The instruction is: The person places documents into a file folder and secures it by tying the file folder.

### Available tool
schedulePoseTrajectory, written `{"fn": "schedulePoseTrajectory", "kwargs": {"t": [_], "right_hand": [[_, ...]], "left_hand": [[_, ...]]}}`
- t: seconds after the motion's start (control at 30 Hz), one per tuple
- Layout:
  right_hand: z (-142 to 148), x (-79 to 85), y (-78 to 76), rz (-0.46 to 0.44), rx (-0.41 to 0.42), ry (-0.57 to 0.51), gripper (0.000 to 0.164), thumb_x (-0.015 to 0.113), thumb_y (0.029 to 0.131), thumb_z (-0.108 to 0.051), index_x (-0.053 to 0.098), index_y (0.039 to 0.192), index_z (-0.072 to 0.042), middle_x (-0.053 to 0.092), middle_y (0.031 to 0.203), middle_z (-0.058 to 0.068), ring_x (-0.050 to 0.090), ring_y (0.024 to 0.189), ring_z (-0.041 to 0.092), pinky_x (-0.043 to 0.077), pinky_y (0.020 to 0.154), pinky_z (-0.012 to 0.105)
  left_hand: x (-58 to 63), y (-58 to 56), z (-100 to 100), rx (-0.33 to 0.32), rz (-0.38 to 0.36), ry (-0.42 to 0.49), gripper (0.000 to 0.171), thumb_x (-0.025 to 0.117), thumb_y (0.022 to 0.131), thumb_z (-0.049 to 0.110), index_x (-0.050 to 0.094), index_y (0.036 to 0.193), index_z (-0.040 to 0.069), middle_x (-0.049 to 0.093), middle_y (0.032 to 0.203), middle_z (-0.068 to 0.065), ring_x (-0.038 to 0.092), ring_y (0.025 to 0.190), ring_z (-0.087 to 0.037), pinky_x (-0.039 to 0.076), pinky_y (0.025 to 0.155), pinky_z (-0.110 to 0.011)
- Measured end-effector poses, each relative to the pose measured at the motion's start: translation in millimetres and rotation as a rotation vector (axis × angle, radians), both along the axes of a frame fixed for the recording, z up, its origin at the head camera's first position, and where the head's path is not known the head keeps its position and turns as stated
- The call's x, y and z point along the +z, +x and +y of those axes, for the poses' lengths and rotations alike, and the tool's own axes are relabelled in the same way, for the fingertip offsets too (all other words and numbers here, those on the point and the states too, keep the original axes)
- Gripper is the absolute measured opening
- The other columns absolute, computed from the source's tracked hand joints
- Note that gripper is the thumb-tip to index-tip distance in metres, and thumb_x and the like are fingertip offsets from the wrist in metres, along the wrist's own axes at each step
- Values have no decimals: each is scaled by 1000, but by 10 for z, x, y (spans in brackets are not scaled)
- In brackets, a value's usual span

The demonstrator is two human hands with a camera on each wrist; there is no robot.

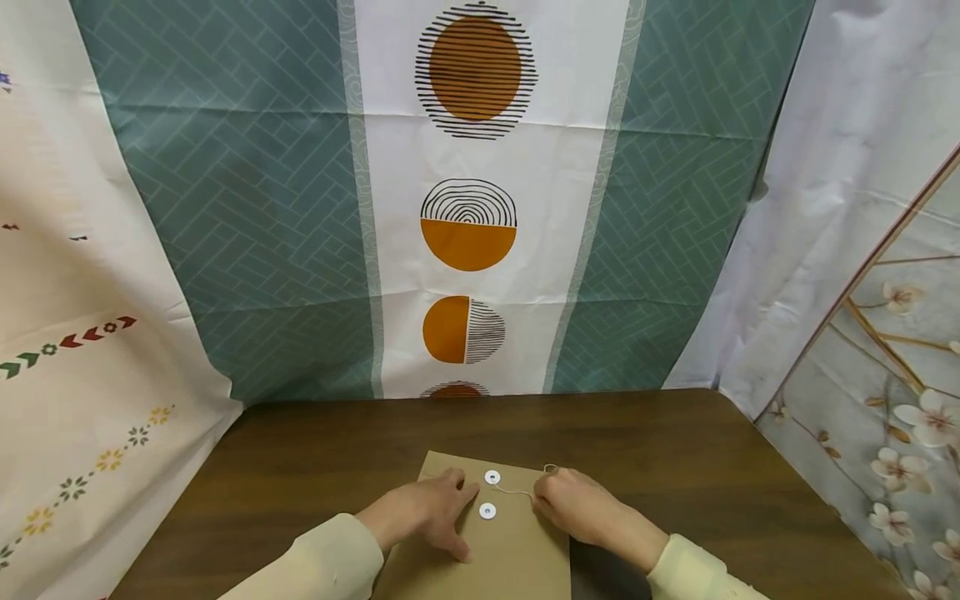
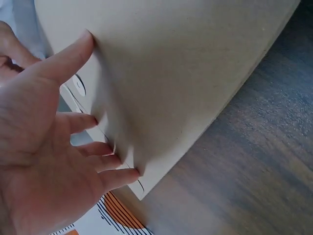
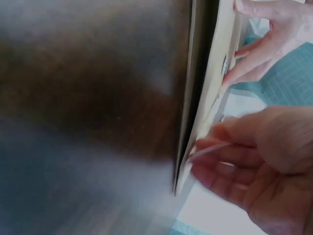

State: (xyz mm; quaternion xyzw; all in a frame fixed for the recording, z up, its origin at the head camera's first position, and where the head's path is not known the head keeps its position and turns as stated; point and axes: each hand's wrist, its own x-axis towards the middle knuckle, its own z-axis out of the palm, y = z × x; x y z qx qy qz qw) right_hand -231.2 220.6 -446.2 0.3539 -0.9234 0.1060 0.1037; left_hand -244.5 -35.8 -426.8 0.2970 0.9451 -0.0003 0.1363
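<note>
A brown kraft paper envelope (image 1: 521, 554) lies on the table in the head view. Two round white buttons stand one above the other near its far end, an upper button (image 1: 492, 477) and a lower button (image 1: 487, 511). From the upper one a thin pale string (image 1: 514, 491) runs right to my right hand (image 1: 581, 505), whose thumb and fingers pinch it at the envelope's right edge. My left hand (image 1: 431, 510) rests its spread fingertips on the paper left of the buttons. The left wrist view shows the thumb and fingertips of my left hand (image 2: 63, 122) pressing the envelope (image 2: 161, 88).
Dark wooden table (image 1: 315, 454) extends around the envelope. A green and white patterned cloth (image 1: 285, 250) hangs behind its far edge. Further cloths hang at the sides, a cream cloth (image 1: 82, 417) on the left and a flowered cloth (image 1: 885, 400) on the right.
</note>
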Motion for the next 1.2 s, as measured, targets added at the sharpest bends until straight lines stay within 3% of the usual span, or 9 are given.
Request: {"fn": "schedulePoseTrajectory", "kwargs": {"t": [0.13, 0.27, 0.47, 0.6, 0.7, 0.77, 0.87, 1.07, 1.2], "right_hand": [[-22, -23, 27, 9, 39, -15, 16, 72, 92, 0, 67, 82, -13, 63, 76, -10, 55, 68, 0, 50, 61, 23], [-47, -64, 116, 74, 88, 164, 20, 73, 88, 1, 71, 90, -18, 67, 84, -9, 61, 77, 0, 51, 60, 23], [-106, -138, 267, 422, 141, 433, 21, 81, 80, -15, 63, 76, -22, 52, 67, -9, 53, 56, 4, 40, 47, 24], [-150, -161, 327, 622, 224, 482, 20, 79, 79, -22, 62, 71, -22, 48, 65, -8, 48, 53, 4, 36, 48, 23], [-184, -153, 336, 691, 296, 499, 16, 77, 81, -24, 65, 70, -23, 49, 74, -8, 48, 61, 5, 36, 55, 22], [-197, -143, 323, 686, 328, 489, 12, 76, 82, -23, 69, 72, -23, 59, 88, -8, 51, 71, 7, 41, 63, 22], [-199, -132, 292, 608, 362, 445, 9, 78, 83, -19, 74, 75, -21, 66, 107, -8, 53, 80, 8, 47, 75, 22], [-184, -134, 228, 423, 385, 347, 15, 79, 84, -13, 71, 74, -21, 66, 93, -14, 56, 81, 3, 48, 77, 20], [-204, -131, 204, 325, 393, 275, 12, 78, 86, -15, 74, 77, -22, 73, 108, -11, 63, 91, 3, 51, 84, 22]], "left_hand": [[-20, -10, -14, -6, 19, 27, 91, 89, 75, 52, 51, 151, 17, 45, 129, -7, 52, 115, -22, 51, 94, -37], [-42, 11, 8, -10, 24, 57, 90, 89, 74, 51, 52, 148, 16, 45, 128, -9, 52, 112, -22, 52, 92, -37], [-73, 56, 55, -4, 49, 86, 90, 89, 73, 53, 54, 145, 13, 46, 137, -15, 53, 124, -30, 52, 97, -44], [-78, 69, 63, 0, 63, 84, 91, 89, 73, 55, 55, 146, 12, 45, 148, -21, 47, 138, -38, 48, 105, -48], [-80, 68, 67, -3, 67, 70, 93, 88, 73, 57, 55, 147, 12, 45, 150, -22, 45, 140, -41, 45, 108, -48], [-83, 66, 69, -4, 73, 65, 93, 87, 73, 58, 55, 147, 12, 46, 150, -22, 45, 140, -41, 45, 108, -48], [-88, 68, 72, -4, 81, 61, 93, 87, 74, 59, 55, 147, 12, 46, 150, -22, 45, 140, -41, 45, 108, -49], [-103, 75, 66, -2, 84, 55, 92, 86, 75, 58, 54, 148, 13, 45, 151, -21, 44, 141, -41, 45, 109, -49], [-93, 76, 58, 8, 73, 56, 92, 86, 75, 58, 53, 149, 14, 44, 153, -21, 43, 142, -41, 44, 109, -50]]}}
